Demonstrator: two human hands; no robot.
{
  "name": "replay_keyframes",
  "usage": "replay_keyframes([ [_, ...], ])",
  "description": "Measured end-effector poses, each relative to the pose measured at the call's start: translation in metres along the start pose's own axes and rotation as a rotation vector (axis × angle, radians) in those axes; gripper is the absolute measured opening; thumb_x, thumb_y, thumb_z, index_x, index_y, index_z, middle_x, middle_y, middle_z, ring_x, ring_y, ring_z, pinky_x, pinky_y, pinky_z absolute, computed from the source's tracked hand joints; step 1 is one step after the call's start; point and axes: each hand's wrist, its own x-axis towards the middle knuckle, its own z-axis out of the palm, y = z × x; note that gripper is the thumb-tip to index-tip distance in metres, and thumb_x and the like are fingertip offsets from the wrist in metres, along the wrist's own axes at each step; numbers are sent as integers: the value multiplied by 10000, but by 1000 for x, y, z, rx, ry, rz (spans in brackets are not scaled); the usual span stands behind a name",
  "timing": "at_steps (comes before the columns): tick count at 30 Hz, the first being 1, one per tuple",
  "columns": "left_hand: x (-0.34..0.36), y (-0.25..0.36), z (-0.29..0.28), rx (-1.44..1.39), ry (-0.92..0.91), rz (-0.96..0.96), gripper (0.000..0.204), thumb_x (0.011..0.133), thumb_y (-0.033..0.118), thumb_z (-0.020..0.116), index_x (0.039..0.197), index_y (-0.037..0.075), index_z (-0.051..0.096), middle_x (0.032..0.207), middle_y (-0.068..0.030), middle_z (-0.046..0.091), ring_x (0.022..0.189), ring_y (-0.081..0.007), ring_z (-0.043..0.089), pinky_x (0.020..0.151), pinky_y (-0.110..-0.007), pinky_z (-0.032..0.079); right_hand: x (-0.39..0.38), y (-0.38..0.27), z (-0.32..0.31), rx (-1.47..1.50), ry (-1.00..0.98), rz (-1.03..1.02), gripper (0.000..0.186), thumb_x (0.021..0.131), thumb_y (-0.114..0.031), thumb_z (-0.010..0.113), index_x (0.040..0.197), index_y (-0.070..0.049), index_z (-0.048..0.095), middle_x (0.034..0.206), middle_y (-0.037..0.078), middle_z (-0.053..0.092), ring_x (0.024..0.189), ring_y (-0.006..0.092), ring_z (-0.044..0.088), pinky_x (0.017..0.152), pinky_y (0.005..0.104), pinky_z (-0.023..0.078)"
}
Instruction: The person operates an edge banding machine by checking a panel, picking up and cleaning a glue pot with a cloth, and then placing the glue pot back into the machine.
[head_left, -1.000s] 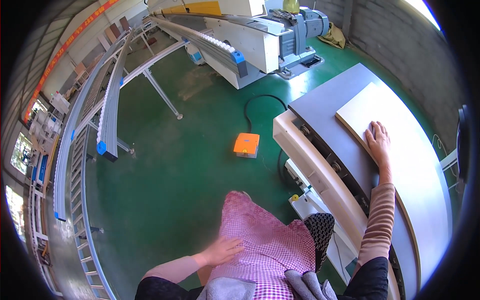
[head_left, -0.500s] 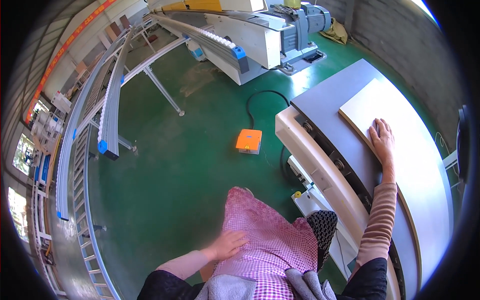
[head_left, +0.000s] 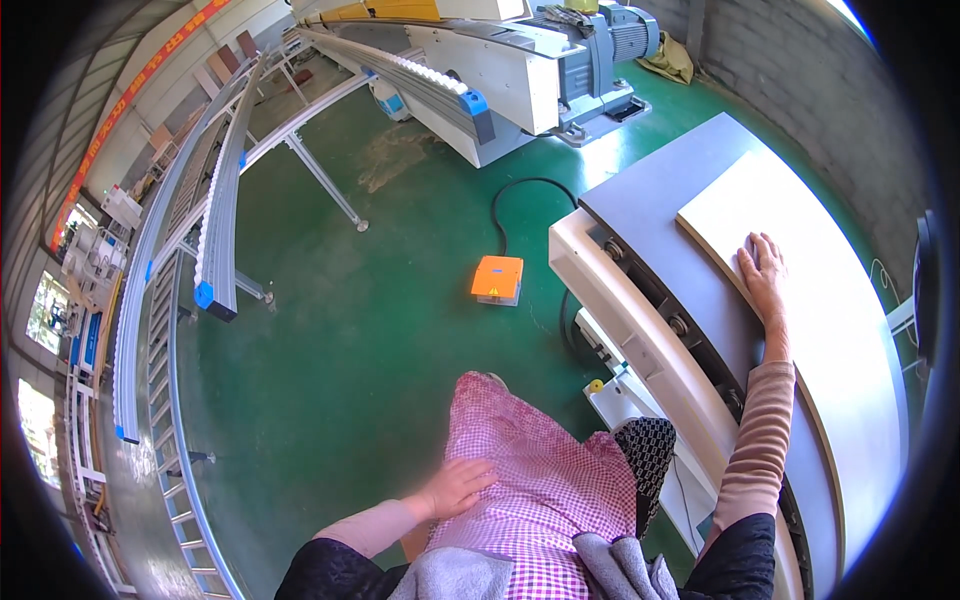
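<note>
My right hand point(head_left: 764, 278) lies flat on a long pale board point(head_left: 830, 350), near its left edge, with the fingers stretched forward. The board rests on the dark grey top point(head_left: 650, 205) of a machine at my right. My left hand point(head_left: 456, 488) lies with its fingers out on the pink checked apron point(head_left: 530, 465) over my lap, and it holds nothing.
An orange pedal box point(head_left: 497, 279) with a black cable point(head_left: 497, 215) stands on the green floor ahead. Roller rails point(head_left: 218, 220) on metal legs run along the left. At the far side is a white machine point(head_left: 500, 80) with a grey motor point(head_left: 632, 38). A grey wall point(head_left: 830, 110) rises at the right.
</note>
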Motion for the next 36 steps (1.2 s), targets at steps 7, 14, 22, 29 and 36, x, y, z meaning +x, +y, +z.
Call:
replay_keyframes([
  [7,0,-2,2,3,11,4,613,956,299,537,1552,159,521,1643,-129,449,1501,-341,419,1231,-534,274,3,3,1,-18,-2,-22,616,1059,-526,541,1520,-117,554,1639,130,461,1533,331,391,1273,461,295],
  [14,1,-2,1,7,17,12,618,942,280,552,1547,162,525,1638,-129,453,1492,-340,428,1225,-532,287,0,-2,-3,-12,-6,-1,618,1061,-524,538,1530,-122,547,1644,131,455,1533,332,391,1276,467,295],
  [22,1,-3,3,20,10,6,617,950,292,544,1555,171,517,1635,-124,455,1490,-337,429,1226,-530,285,1,-1,-1,-39,-31,25,641,1068,-538,528,1564,-132,511,1657,117,440,1552,315,363,1285,459,284],
  [29,1,-2,1,-1,17,8,611,947,286,547,1546,162,528,1633,-124,458,1491,-338,428,1225,-525,286,1,-1,-1,-15,-31,33,647,1068,-543,528,1562,-125,512,1672,104,422,1558,312,353,1287,459,283],
  [36,1,-2,1,2,17,5,601,954,287,547,1542,160,533,1632,-127,459,1495,-339,425,1227,-526,285,-2,-5,-4,-3,-30,38,639,1066,-533,541,1559,-127,516,1671,105,423,1557,319,352,1286,466,286],
])
